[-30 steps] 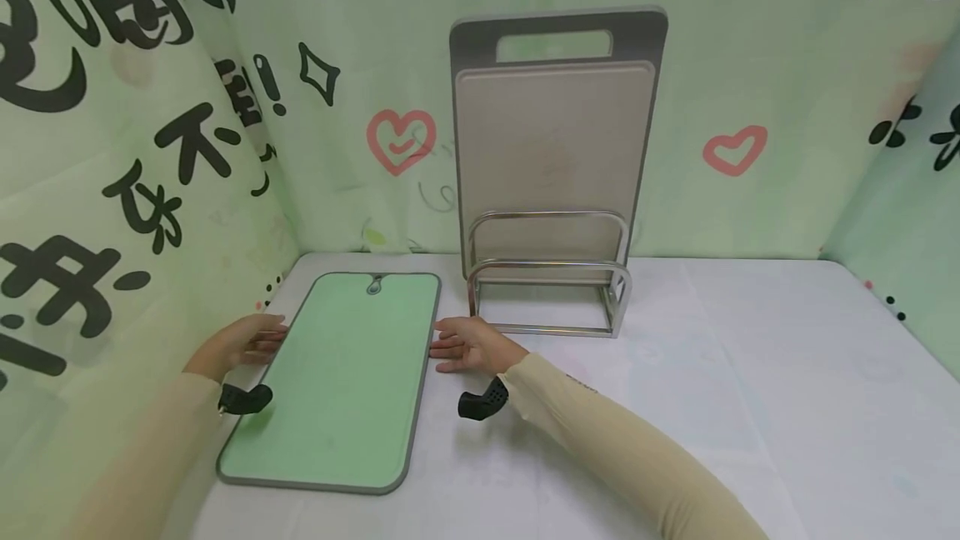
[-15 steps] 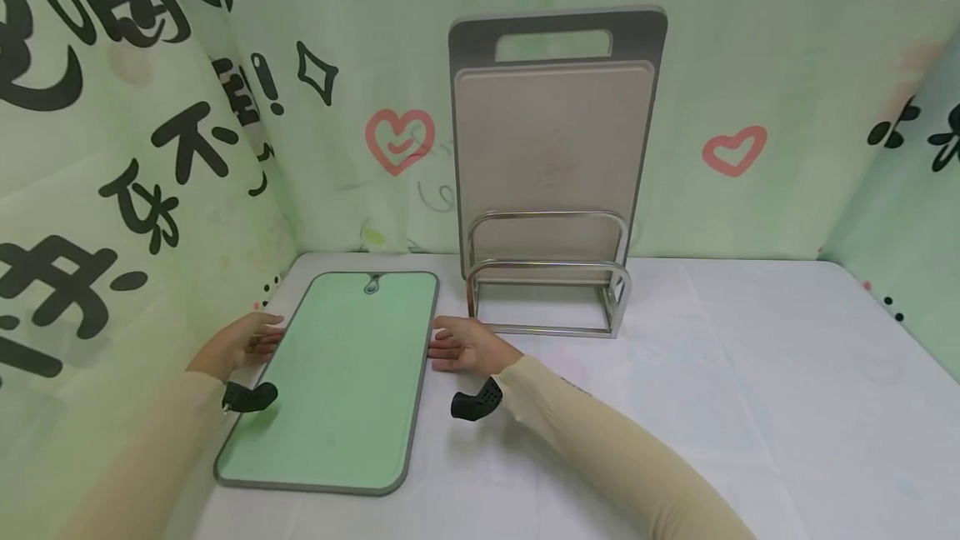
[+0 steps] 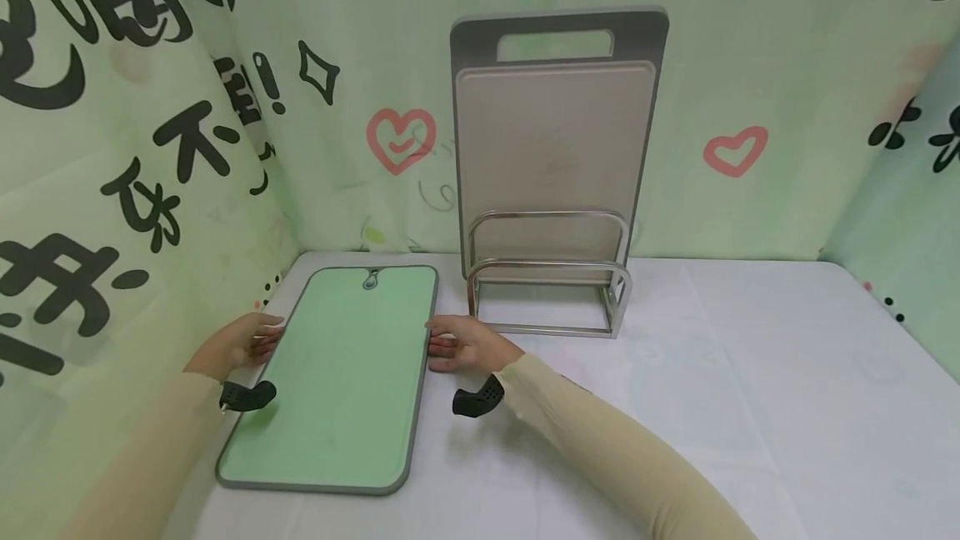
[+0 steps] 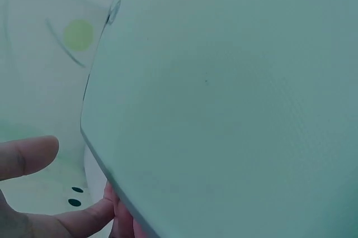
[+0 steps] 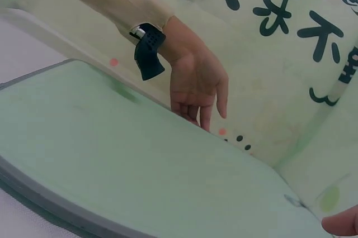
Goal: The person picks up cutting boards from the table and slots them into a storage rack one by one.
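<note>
A green cutting board (image 3: pixel 337 373) with a grey rim and a small hole at its far end lies at the left of the table. At its left edge is my left hand (image 3: pixel 243 344), fingers reaching to the edge and tips tucked under it. In the left wrist view, this hand's thumb (image 4: pixel 33 157) stands straight, apart from the board. My right hand (image 3: pixel 474 344) grips the opposite edge, thumb lapping the rim and fingers at the side; its fingertips are mostly hidden. In the right wrist view, only the right thumb (image 5: pixel 342 222) shows, by the board's edge.
A metal wire rack (image 3: pixel 551 263) stands behind and right of the green board, holding an upright beige board (image 3: pixel 555 148) with a grey frame and handle slot. A white cloth (image 3: pixel 750 407) covers the table. Printed curtains (image 3: pixel 337 173) hang behind and at both sides.
The green board's far end has risen slightly in the head view. My right thumb has moved left onto the rim. The left hand is nearly where it was.
</note>
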Demonstrator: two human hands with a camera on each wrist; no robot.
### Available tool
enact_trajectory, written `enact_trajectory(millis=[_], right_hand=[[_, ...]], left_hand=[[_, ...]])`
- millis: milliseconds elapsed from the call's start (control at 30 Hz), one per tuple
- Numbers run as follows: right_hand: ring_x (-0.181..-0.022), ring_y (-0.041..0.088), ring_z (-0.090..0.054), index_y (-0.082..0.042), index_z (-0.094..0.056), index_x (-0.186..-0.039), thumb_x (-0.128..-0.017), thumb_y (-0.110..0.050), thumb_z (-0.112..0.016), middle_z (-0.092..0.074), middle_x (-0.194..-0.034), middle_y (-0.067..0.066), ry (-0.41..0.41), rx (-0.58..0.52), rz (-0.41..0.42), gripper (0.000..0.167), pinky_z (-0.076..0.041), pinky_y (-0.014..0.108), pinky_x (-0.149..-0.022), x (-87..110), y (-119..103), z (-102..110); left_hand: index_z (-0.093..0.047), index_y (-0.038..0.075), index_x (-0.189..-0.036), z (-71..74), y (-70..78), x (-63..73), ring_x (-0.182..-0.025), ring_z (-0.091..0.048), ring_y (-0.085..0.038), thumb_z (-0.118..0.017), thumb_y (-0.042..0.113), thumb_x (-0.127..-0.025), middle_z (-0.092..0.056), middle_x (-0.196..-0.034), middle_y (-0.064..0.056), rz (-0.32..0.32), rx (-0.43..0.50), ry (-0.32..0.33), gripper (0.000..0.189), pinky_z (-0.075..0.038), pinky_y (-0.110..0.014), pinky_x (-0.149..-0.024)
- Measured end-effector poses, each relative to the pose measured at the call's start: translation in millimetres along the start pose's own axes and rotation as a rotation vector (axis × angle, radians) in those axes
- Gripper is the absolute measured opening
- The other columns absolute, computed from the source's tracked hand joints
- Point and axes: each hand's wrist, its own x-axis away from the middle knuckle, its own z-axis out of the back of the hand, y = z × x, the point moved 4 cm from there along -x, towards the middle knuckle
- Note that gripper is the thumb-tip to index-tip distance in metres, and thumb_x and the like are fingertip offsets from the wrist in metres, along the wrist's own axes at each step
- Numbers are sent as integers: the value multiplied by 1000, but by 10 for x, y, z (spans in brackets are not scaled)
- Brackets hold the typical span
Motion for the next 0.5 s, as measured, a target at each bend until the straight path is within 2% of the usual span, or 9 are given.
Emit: enact_trajectory(millis=[100,200,300,400,500], right_hand=[[-94,21,-50,-6,-50,-98,-89,-8,-56,-51,-97,9,-11,45,14,11,-41,47,-104,6,-4,18],[-95,21,-51,-7,-51,-101,-89,-8,-55,-52,-98,8,-23,67,20,13,-41,46,-103,4,1,32],[-98,21,-51,-6,-49,-114,-89,-8,-56,-53,-100,8,-28,59,10,26,-41,45,-104,-6,11,40],[-102,22,-51,-6,-40,-129,-89,-8,-56,-54,-102,9,-27,48,3,43,-41,44,-104,-14,20,38],[-104,23,-52,-5,-37,-133,-89,-6,-57,-55,-104,10,-28,34,6,49,-41,44,-104,-14,33,28]], left_hand=[[-47,4,-102,-7,13,18,-77,-49,-10,-46,20,-96,-54,-77,4,6,45,-32,17,-46,-22,-70],[-45,6,-105,-12,23,39,-80,-48,-10,-46,20,-97,-54,-79,4,10,82,-58,17,-45,-22,-72],[-45,6,-106,-16,41,58,-81,-48,-10,-47,20,-97,-54,-82,4,-2,94,-75,17,-45,-22,-72],[-45,7,-107,-14,58,78,-83,-49,-10,-47,19,-97,-52,-87,2,-10,111,-94,16,-46,-22,-73],[-48,7,-105,-7,66,94,-84,-49,-11,-46,19,-98,-50,-89,0,-9,126,-114,14,-47,-23,-73]])
